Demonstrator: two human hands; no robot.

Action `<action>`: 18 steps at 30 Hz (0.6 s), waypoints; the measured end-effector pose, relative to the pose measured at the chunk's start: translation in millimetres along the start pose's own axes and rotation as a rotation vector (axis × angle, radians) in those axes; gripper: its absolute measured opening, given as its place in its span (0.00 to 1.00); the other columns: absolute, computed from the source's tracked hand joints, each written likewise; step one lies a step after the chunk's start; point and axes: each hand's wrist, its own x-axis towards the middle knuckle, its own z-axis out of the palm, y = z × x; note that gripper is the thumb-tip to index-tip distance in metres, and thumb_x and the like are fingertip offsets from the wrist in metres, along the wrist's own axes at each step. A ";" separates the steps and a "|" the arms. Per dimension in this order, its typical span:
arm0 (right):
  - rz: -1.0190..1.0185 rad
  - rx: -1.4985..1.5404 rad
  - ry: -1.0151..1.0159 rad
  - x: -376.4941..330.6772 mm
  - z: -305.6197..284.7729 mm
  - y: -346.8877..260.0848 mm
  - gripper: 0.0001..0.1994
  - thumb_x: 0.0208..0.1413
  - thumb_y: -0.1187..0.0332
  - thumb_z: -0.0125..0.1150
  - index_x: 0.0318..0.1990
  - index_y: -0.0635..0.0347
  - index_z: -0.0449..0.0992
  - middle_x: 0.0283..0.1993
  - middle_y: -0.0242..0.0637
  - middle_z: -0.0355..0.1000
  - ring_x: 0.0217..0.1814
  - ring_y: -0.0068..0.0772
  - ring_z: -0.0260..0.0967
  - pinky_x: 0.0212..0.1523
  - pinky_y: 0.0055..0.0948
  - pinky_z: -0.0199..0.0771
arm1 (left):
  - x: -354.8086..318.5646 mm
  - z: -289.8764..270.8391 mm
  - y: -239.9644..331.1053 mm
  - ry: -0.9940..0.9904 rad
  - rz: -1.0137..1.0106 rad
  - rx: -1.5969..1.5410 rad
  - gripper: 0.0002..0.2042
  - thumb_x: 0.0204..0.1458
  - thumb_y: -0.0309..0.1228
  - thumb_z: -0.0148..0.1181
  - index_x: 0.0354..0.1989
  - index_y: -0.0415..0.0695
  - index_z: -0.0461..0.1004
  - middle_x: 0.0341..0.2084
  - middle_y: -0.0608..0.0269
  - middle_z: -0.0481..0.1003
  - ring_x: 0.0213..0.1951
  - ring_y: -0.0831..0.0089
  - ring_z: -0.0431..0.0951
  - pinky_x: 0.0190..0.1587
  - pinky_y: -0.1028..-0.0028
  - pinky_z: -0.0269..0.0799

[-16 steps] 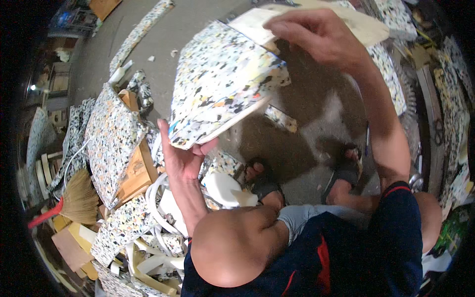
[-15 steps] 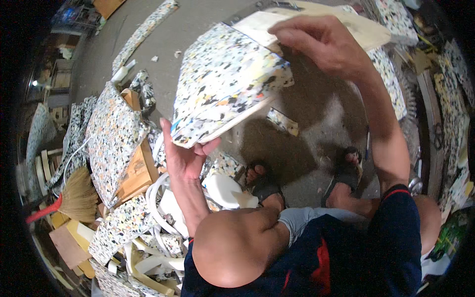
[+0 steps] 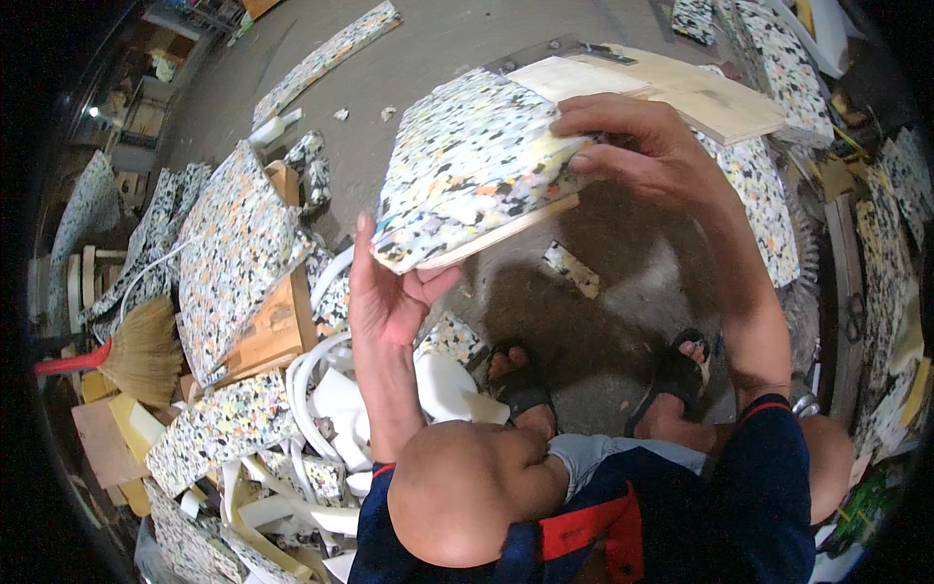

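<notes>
A speckled multicoloured foam block point(image 3: 467, 156) is held up in front of me, tilted. A pale wooden board edge point(image 3: 501, 232) shows along its near underside. My left hand point(image 3: 389, 302) supports its near left corner, with the thumb up at the side and the fingers underneath. At the right end my right hand point(image 3: 652, 151) grips the foam's corner, fingers on top and thumb lower down at its edge. Just beyond, a light plywood sheet point(image 3: 749, 117) lies on a speckled foam piece point(image 3: 769, 214).
Foam and white offcuts point(image 3: 292, 511) heap up at my left, near a red-handled straw broom point(image 3: 146, 350). A large foam-covered wooden piece point(image 3: 238, 253) leans there. A small foam scrap point(image 3: 572, 270) lies on the floor before my feet. A long foam strip point(image 3: 326, 63) lies farther off.
My right hand has come down from above the foam block's right end and closed on its corner. The block sits slightly farther right in the view, its top tilted differently, still in my left hand.
</notes>
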 end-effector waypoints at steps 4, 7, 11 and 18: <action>-0.043 0.025 0.035 8.1 4.1 -0.2 0.12 0.60 0.68 0.69 0.47 0.64 0.82 0.41 0.34 0.80 0.42 0.22 0.74 0.44 0.26 0.74 | -0.9 -5.1 2.2 -0.011 -0.034 0.004 0.34 0.62 0.50 0.58 0.66 0.33 0.63 0.53 0.31 0.75 0.45 0.35 0.82 0.38 0.45 0.87; -0.067 -0.027 0.034 15.8 2.2 0.0 0.11 0.60 0.69 0.68 0.46 0.64 0.82 0.41 0.36 0.81 0.42 0.24 0.75 0.46 0.27 0.75 | -1.4 -6.7 0.5 0.014 -0.042 -0.006 0.33 0.62 0.48 0.59 0.66 0.34 0.63 0.54 0.32 0.74 0.46 0.37 0.82 0.38 0.45 0.87; -0.080 -0.019 -0.008 13.7 -1.3 5.9 0.10 0.60 0.70 0.67 0.47 0.63 0.82 0.43 0.38 0.81 0.44 0.27 0.77 0.50 0.29 0.76 | -1.3 -7.9 0.6 0.007 -0.049 -0.044 0.30 0.61 0.45 0.61 0.65 0.36 0.65 0.57 0.38 0.74 0.54 0.42 0.79 0.43 0.44 0.86; -0.241 -0.064 -0.004 2.1 0.1 12.2 0.12 0.60 0.72 0.64 0.50 0.61 0.81 0.49 0.43 0.80 0.52 0.35 0.78 0.55 0.33 0.75 | -3.5 -7.9 6.2 -0.022 -0.057 -0.065 0.29 0.61 0.44 0.64 0.63 0.37 0.68 0.58 0.41 0.74 0.55 0.45 0.78 0.47 0.46 0.84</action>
